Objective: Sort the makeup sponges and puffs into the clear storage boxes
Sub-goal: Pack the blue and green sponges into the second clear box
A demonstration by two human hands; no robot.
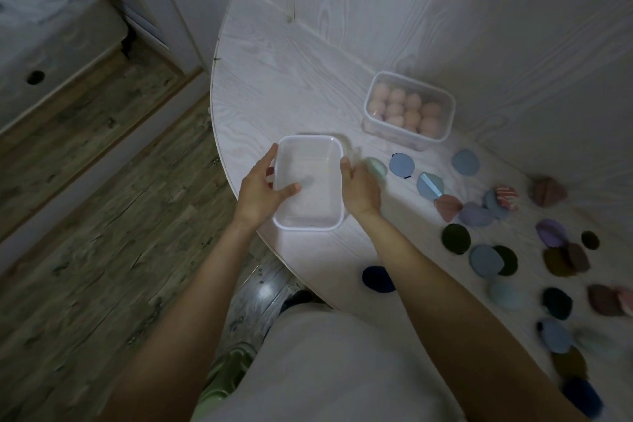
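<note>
With the far clear box (pixel 409 110) already filled with pink sponges (pixel 404 110), the empty box (pixel 308 181) is being gripped at its side by the left hand (pixel 262 188) and steadied by the right hand (pixel 359 187), whose grasp cannot be told, while many puffs (pixel 486 260) are lying unsorted on the desk (pixel 274 79) to its right.

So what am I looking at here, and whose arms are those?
They belong to a person wearing a camera on their head, so you look down as they do. The left hand grips the edge of an empty clear box, thumb inside. The right hand is beside the box's other edge; it is blurry, so I cannot tell what its fingers do. A second box holds pink sponges. Colourful round puffs lie scattered on the white table.
</note>
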